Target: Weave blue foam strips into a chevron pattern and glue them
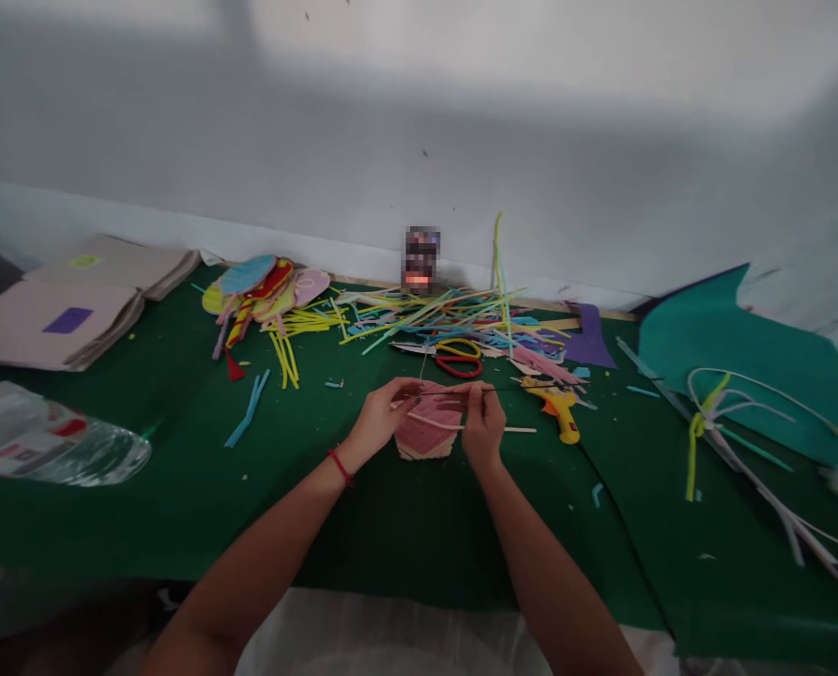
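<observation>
My left hand (377, 421), with a red cord on its wrist, is closed in a pinch on one end of a thin dark stick (438, 392). My right hand (484, 424) pinches the same stick farther right, and it seems to run on past the fingers. Just beneath both hands lies a small pink piece (425, 434) with a pale, woven-looking edge. A pale thin strip (521, 430) crosses it and sticks out to the right, behind my right hand. The fingertips partly cover the pink piece's upper edge.
Scissors (459, 364) and a pile of coloured strips (419, 314) lie beyond my hands. To the right is a yellow glue gun (566, 418) with its cord, then teal sheets (714, 329). A plastic bottle (59, 437) and pink notebooks (53, 324) occupy the left.
</observation>
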The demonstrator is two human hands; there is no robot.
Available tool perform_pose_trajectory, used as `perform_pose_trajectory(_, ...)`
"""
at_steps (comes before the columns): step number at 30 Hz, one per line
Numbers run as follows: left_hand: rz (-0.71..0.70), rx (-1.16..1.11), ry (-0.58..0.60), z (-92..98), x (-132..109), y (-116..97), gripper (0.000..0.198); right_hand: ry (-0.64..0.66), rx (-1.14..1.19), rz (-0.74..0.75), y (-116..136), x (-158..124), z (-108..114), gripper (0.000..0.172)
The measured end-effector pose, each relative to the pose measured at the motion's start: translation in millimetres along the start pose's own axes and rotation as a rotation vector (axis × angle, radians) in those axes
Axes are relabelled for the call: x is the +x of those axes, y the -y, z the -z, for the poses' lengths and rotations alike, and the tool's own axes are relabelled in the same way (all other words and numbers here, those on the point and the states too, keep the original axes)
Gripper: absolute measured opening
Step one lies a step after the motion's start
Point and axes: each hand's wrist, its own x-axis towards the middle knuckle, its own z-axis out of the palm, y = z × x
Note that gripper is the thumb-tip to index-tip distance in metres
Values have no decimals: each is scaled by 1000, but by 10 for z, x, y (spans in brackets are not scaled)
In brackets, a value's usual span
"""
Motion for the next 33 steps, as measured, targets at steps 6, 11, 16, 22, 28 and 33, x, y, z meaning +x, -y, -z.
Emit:
perform_pose_trajectory(6, -23, 11, -7, -1, -21, -69, 21, -14, 26, -57, 32, -10, -17, 26)
perform_pose_trajectory(11, -6, 61, -32, 1, -19, -61, 19, -6, 11, -25, 19, -14, -7, 26)
perform_pose_trajectory(16, 22, 86, -80, 3, -1, -56, 20, 21, -26, 40, 11, -52, -22, 25)
perform_pose_trajectory(22, 56, 17, -76, -2, 25, -9, 20, 78, -106, 161, 13, -105, -44, 24)
perform_pose_trajectory(28, 64, -4, -41, 18, 37, 21, 17, 104, -78, 180, 16, -90, -40, 21)
perform_pose_trajectory(33, 64, -92, 31, 44, 29, 45, 25, 73, -66, 119, 70, -48, -13, 25)
